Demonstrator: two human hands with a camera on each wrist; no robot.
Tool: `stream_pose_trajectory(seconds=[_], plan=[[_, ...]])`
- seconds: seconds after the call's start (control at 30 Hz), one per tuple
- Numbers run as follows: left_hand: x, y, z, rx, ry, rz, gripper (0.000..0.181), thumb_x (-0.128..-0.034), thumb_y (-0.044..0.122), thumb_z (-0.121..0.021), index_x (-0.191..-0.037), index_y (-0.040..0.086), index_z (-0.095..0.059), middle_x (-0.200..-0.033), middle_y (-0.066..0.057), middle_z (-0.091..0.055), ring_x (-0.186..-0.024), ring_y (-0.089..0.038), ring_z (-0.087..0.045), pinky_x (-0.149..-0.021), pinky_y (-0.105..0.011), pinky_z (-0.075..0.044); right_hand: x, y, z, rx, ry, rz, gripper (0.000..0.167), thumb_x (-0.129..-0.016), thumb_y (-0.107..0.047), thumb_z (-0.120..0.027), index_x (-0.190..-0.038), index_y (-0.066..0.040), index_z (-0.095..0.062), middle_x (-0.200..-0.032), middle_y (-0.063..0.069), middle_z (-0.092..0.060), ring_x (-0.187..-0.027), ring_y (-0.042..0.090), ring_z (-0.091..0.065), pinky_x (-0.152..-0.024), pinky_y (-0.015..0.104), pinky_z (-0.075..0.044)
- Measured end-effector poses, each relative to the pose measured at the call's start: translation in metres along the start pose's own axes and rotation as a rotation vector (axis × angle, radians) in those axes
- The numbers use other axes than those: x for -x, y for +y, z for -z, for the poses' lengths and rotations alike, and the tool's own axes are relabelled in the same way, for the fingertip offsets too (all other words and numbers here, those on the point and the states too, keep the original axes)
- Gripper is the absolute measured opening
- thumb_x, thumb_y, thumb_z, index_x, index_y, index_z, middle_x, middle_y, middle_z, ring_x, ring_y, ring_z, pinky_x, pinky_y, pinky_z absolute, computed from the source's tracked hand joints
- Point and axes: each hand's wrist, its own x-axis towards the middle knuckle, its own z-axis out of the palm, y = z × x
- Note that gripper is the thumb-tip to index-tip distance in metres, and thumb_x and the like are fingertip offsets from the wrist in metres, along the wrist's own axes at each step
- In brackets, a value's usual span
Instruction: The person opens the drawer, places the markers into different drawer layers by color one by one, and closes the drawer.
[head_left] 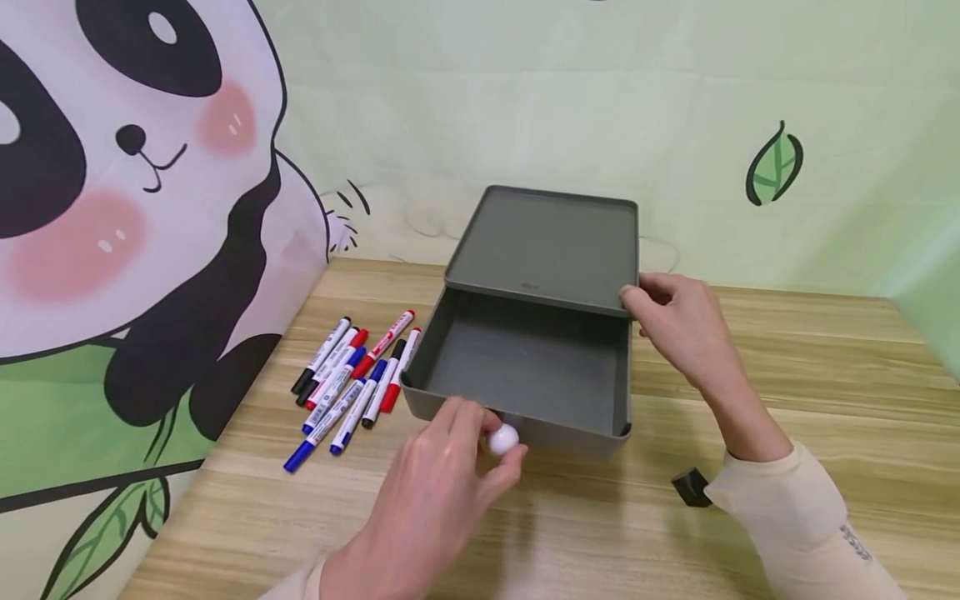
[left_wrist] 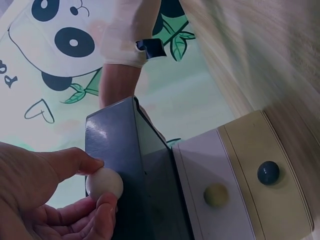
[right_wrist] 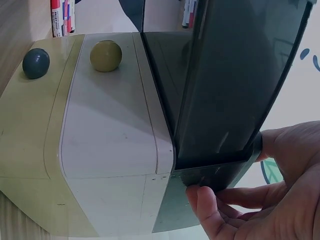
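A small desktop drawer cabinet has its grey top drawer (head_left: 525, 358) pulled out, and the drawer's inside looks bare. My left hand (head_left: 431, 487) pinches the round white knob (head_left: 504, 439) on the drawer front between thumb and fingers. At the cabinet's front right corner, my right hand (head_left: 678, 329) grips the edge of the grey top (head_left: 551, 246), thumb on the near side. Below, in the left wrist view, are a white drawer (left_wrist: 197, 155) with a yellow knob (left_wrist: 216, 195) and a yellow drawer (left_wrist: 250, 135) with a dark blue knob (left_wrist: 268, 172), both closed.
Several red, blue and black markers (head_left: 352, 383) lie on the wooden table (head_left: 810, 375) left of the cabinet. A small black object (head_left: 692, 487) is by the right sleeve. Behind stands a green wall (head_left: 480, 108) with a panda picture (head_left: 150, 250).
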Motion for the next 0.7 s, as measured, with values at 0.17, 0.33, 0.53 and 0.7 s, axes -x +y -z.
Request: stream_pose_trajectory(seconds=[0.17, 0.33, 0.53, 0.7], plan=[[0.006, 0.003, 0.003, -0.016, -0.005, 0.018, 0.031, -0.0795, 0.013, -0.09, -0.091, 0.005, -0.063, -0.082, -0.001, -0.061, -0.059, -0.006, -0.053, -0.053, -0.014, -0.046, 0.001, 0.0, 0.001, -0.007, -0.005, -0.005, 0.038, -0.102, -0.031, -0.051, -0.116, -0.004, -0.074, -0.094, 0.014, -0.071, -0.077, 0.028, -0.067, -0.066, 0.03, -0.053], [0.011, 0.003, 0.003, -0.024, 0.019, -0.012, 0.031, -0.0777, 0.012, -0.091, -0.09, 0.006, -0.063, -0.082, 0.001, -0.059, -0.062, -0.005, -0.056, -0.055, -0.014, -0.048, 0.002, 0.0, 0.0, -0.012, -0.005, -0.003, 0.039, -0.102, -0.03, -0.051, -0.119, -0.003, -0.073, -0.096, 0.015, -0.071, -0.079, 0.031, -0.067, -0.066, 0.031, -0.053], [0.017, 0.005, 0.004, -0.017, 0.023, -0.017, 0.029, -0.0774, 0.011, -0.09, -0.088, 0.006, -0.064, -0.08, 0.003, -0.056, -0.063, -0.004, -0.056, -0.056, -0.013, -0.049, 0.002, 0.0, 0.0, -0.009, -0.009, -0.003, 0.041, -0.102, -0.031, -0.05, -0.121, -0.003, -0.073, -0.1, 0.015, -0.072, -0.08, 0.031, -0.068, -0.067, 0.032, -0.053], [0.021, 0.006, 0.005, -0.01, 0.009, 0.012, 0.03, -0.0778, 0.013, -0.091, -0.088, 0.007, -0.063, -0.079, 0.003, -0.055, -0.064, -0.003, -0.054, -0.057, -0.013, -0.049, 0.002, 0.0, 0.001, -0.008, -0.009, -0.005, 0.041, -0.102, -0.031, -0.05, -0.122, -0.003, -0.072, -0.1, 0.015, -0.072, -0.078, 0.027, -0.068, -0.067, 0.031, -0.054]])
